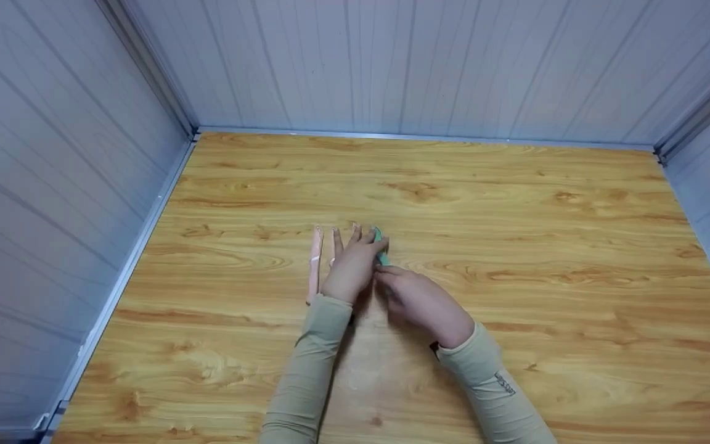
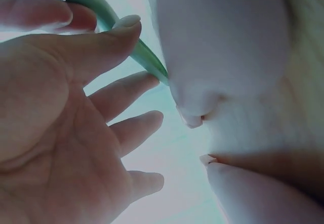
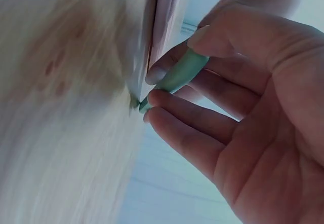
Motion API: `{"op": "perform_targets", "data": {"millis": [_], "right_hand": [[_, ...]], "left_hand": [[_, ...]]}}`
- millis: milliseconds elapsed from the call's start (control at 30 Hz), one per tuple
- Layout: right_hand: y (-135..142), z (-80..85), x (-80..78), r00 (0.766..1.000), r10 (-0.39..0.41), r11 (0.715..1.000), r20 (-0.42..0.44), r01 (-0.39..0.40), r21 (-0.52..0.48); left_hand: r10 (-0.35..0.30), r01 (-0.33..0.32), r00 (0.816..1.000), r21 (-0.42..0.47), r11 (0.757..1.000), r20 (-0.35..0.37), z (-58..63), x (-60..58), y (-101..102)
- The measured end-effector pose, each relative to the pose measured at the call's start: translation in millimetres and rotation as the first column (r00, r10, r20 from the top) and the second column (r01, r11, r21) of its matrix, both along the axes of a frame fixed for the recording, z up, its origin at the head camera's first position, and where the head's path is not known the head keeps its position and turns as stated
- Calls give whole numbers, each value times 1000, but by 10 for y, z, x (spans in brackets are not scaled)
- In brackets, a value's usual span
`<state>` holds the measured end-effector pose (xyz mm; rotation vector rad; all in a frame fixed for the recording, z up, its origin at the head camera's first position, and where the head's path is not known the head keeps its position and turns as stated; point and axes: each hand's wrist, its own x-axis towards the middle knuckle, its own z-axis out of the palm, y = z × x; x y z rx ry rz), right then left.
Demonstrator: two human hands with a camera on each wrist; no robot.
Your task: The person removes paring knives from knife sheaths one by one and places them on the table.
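Near the middle of the worktop (image 1: 552, 246), a slim green piece (image 3: 181, 75) is being grasped from both sides. The left hand (image 1: 352, 264) is pinching it between thumb and finger, its other fingers stretching out toward the left; the right hand (image 1: 423, 302) is gripping it with thumb and fingertips. A pink strip (image 1: 314, 271) is lying just left of the left hand, and a second pink strip (image 1: 332, 235) is showing beside its fingers, so that side is offering little room. Rightward, the worktop is stretching wide before its edge is meeting the right wall (image 1: 709, 166). The far edge is running along the back wall (image 1: 423, 68), well apart from both hands.
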<state>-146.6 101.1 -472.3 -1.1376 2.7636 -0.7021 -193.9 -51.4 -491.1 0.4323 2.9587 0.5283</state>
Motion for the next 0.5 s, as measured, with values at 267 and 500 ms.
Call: {"op": "perform_targets", "data": {"millis": [267, 500], "right_hand": [[78, 90, -5, 998, -42, 999, 45, 41, 17], [135, 182, 21, 997, -61, 998, 40, 61, -2]], "left_hand": [[-9, 9, 1000, 11, 1000, 12, 34, 8, 33], [-34, 33, 997, -16, 999, -67, 121, 27, 54]]}}
